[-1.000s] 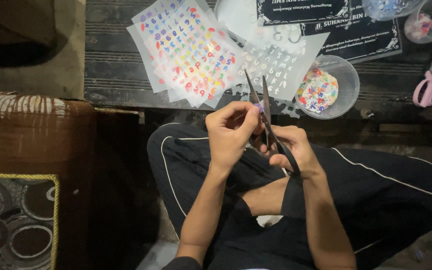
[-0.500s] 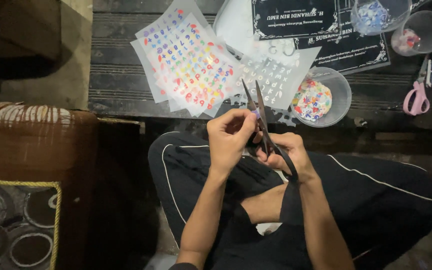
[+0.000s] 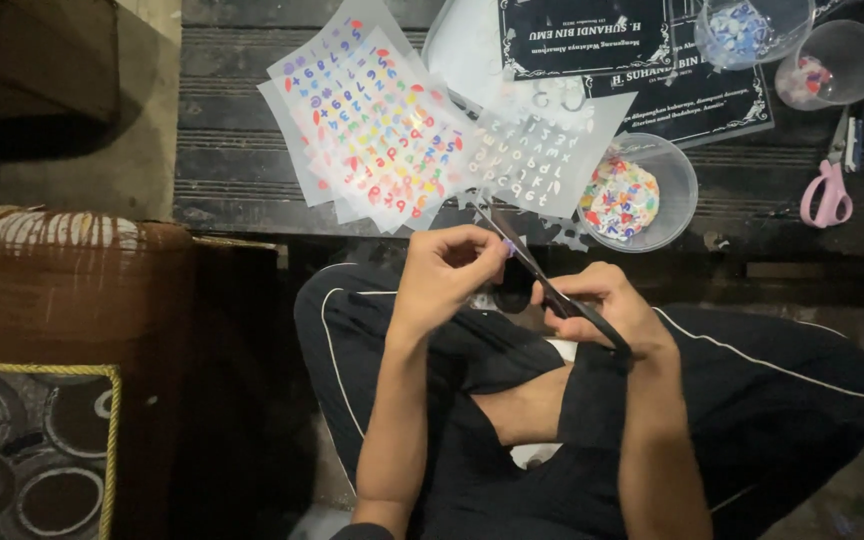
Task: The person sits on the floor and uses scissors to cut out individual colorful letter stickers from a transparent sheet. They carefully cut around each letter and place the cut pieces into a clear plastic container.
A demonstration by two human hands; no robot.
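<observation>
Clear bowl (image 3: 680,190) of colourful sticker bits (image 3: 619,197)

Count, head view: two scissors, one dark pair (image 3: 552,290) in hand, one pink-handled pair (image 3: 830,190) on the surface. Three clear round tubs (image 3: 687,190). Two dark printed cards (image 3: 582,35). Several overlapping sticker sheets (image 3: 377,130), exact number unclear.

Scissors (image 3: 542,280): dark matt metal blades. Sticker sheets (image 3: 372,130): glossy translucent plastic film. Bowl (image 3: 652,190): clear smooth plastic. Table (image 3: 232,160): rough dark wood planks. Trousers (image 3: 752,400): matt black cloth.
</observation>
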